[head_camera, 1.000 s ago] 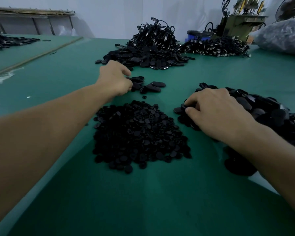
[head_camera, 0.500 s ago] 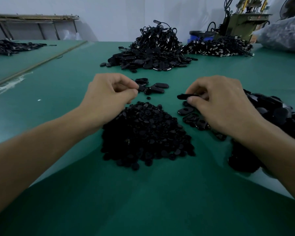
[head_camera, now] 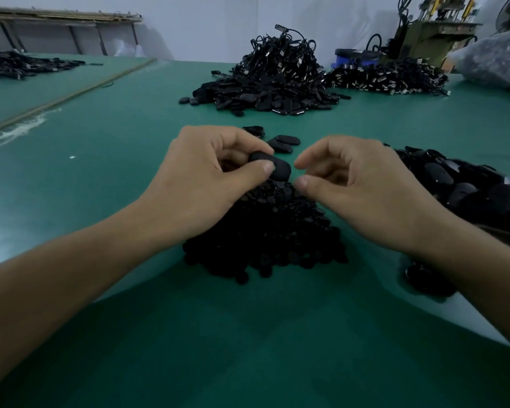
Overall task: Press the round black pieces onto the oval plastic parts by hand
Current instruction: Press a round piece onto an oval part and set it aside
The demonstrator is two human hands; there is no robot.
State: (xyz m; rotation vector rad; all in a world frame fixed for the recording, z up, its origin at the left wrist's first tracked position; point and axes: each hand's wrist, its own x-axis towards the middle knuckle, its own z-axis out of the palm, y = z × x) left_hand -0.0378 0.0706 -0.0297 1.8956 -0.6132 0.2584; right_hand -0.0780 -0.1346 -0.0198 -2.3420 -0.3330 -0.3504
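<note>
My left hand pinches one black oval plastic part between thumb and fingers, just above the far edge of the pile of small round black pieces. My right hand hovers right beside that part, thumb and forefinger curved and slightly apart, with nothing visible between them. A heap of loose oval parts lies to the right, partly hidden behind my right wrist. Whether a round piece sits on the held oval part is hidden by my fingers.
The green table carries a few oval parts just beyond my hands. Farther back stand a large heap of black parts with cords, a second heap, a grey bag and a machine.
Both hands came together over the round-piece pile. The oval part that my right hand lifted from the right heap now sits in my left hand, and my right fingers have let go.
</note>
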